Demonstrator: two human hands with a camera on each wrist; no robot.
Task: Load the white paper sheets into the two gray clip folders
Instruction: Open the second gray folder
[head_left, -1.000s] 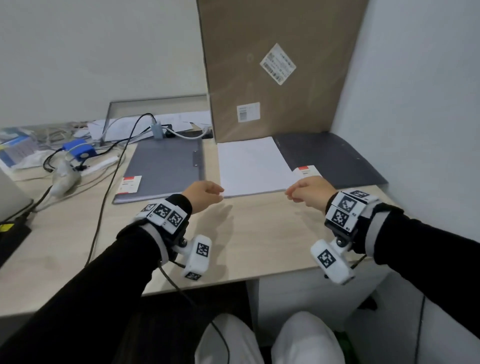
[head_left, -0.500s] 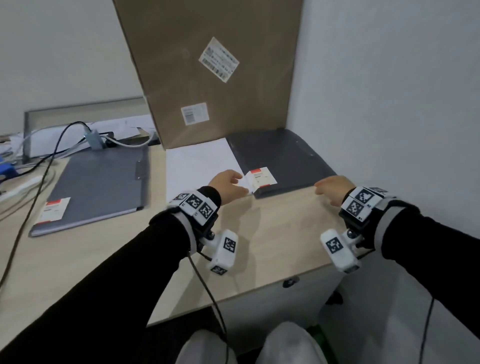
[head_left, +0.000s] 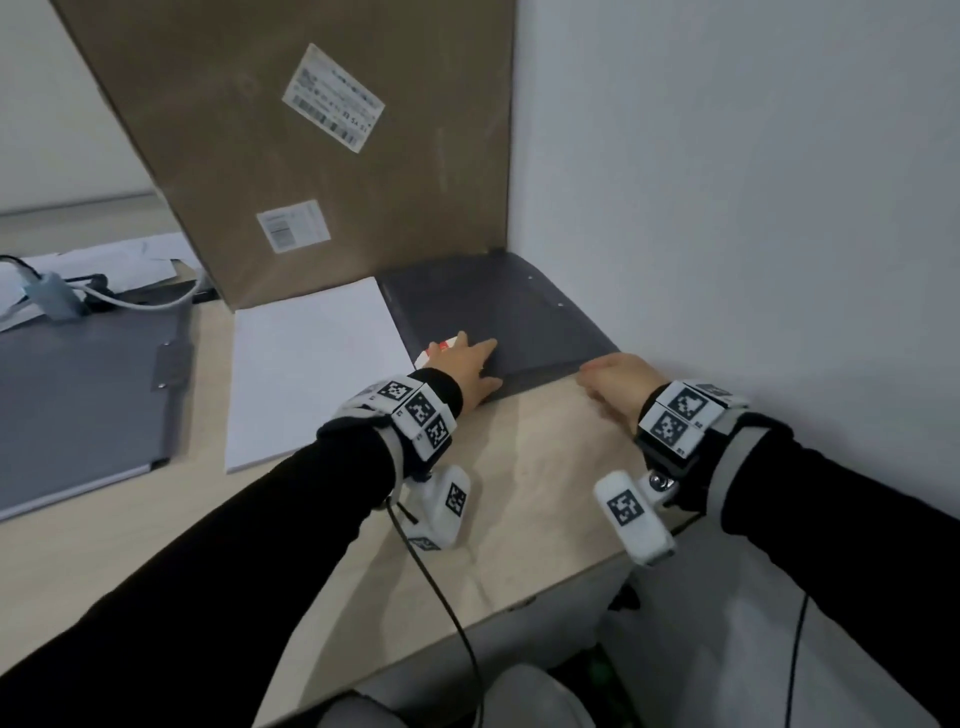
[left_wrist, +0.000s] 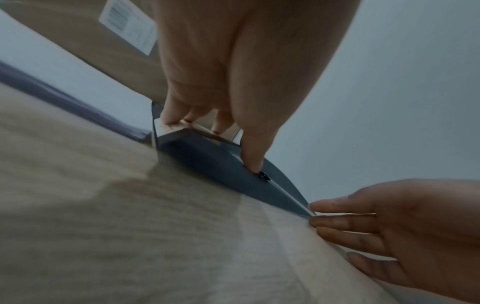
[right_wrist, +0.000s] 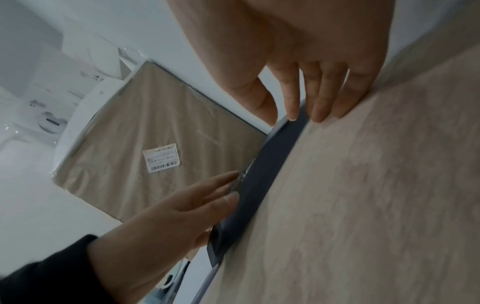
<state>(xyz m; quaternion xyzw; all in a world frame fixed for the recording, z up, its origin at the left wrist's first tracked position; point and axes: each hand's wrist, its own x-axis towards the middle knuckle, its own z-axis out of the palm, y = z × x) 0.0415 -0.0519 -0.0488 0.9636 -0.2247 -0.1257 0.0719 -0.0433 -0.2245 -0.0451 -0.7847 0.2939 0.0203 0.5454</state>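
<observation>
A dark gray clip folder (head_left: 509, 312) lies shut in the table's right corner against the wall. My left hand (head_left: 467, 358) lies on its near left corner over a red-and-white label, fingers flat on top and thumb at the front edge, pinching it (left_wrist: 207, 131). My right hand (head_left: 608, 376) is at the near right corner, its straight fingertips (right_wrist: 293, 117) touching the folder's edge (right_wrist: 262, 181). A stack of white paper sheets (head_left: 311, 364) lies just left of this folder. The second, lighter gray clip folder (head_left: 88, 395) lies shut further left.
A tall cardboard box (head_left: 322, 156) leans upright behind the paper and the dark folder. A white wall (head_left: 727, 208) borders the table on the right. Cables and an adapter (head_left: 52, 296) lie at the back left. The table's front edge (head_left: 519, 603) is near my wrists.
The view has swung right. My left hand moved from the paper's front edge onto the dark folder's near left corner. My right hand shifted right to the folder's near right corner.
</observation>
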